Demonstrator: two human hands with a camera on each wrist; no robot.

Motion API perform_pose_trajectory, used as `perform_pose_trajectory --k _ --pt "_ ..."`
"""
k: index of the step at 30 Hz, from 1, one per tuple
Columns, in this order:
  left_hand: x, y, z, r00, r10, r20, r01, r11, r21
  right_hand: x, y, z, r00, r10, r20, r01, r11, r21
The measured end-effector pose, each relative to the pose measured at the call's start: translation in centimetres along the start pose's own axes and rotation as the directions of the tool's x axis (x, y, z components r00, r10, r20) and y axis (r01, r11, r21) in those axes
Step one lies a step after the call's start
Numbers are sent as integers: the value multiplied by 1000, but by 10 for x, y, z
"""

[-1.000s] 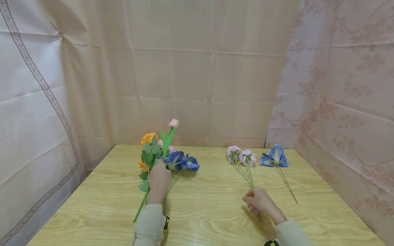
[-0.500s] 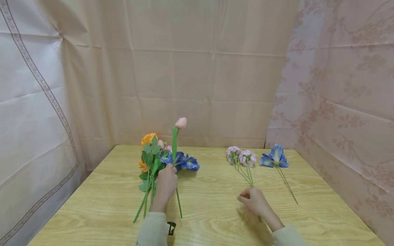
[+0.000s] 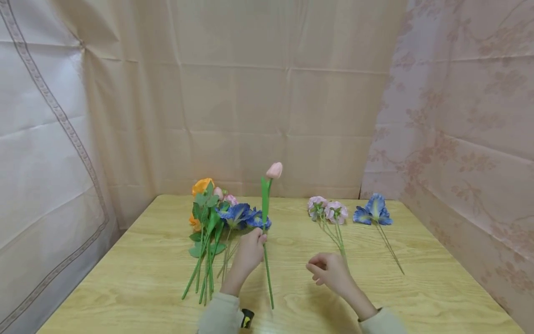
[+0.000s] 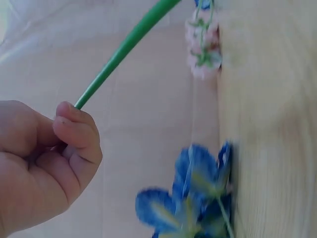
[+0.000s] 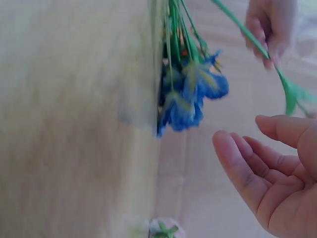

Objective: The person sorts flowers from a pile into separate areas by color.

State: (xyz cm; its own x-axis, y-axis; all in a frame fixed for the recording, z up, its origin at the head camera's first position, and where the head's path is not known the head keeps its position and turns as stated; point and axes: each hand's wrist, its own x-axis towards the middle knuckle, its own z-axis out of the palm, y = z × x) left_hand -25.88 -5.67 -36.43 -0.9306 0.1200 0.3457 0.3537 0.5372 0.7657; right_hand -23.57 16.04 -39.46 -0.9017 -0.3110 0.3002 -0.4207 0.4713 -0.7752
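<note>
Left hand [image 3: 249, 253] pinches pink tulip [image 3: 265, 204] mid-stem; we'd best steer clear of blue irises [image 3: 238, 216] just beyond. Right hand [image 3: 329, 273] relaxed, holding nothing.

Wood-grain table [image 3: 292, 246], beige curtain [image 3: 233, 102] behind, pink floral cloth [image 3: 463, 139] at right, whitish cloth [image 3: 37, 153] at left.

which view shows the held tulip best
The head view: the tulip shows from bloom to stem end, leaf included, only partly covered by the left hand. The left wrist view catches just a green length; the right wrist view shows stem and leaf, but no clear bloom.
</note>
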Motion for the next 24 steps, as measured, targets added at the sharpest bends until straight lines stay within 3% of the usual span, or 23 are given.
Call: perform_pose_trajectory --k 4,9,17,24 --pt "-2 8 16 997 39 65 -37 999 -34 -1 -3 11 997 -7 82 0 997 80" --pt "-6 14 29 993 66 102 -61 997 -55 -4 -8 19 986 29 163 -65 973 220" --pt "-11 20 37 990 54 130 -42 995 -92 -8 -13 28 982 7 186 -61 956 287" --pt "-13 24 41 989 70 131 -55 992 -115 -8 -17 29 984 8 180 -60 957 285"
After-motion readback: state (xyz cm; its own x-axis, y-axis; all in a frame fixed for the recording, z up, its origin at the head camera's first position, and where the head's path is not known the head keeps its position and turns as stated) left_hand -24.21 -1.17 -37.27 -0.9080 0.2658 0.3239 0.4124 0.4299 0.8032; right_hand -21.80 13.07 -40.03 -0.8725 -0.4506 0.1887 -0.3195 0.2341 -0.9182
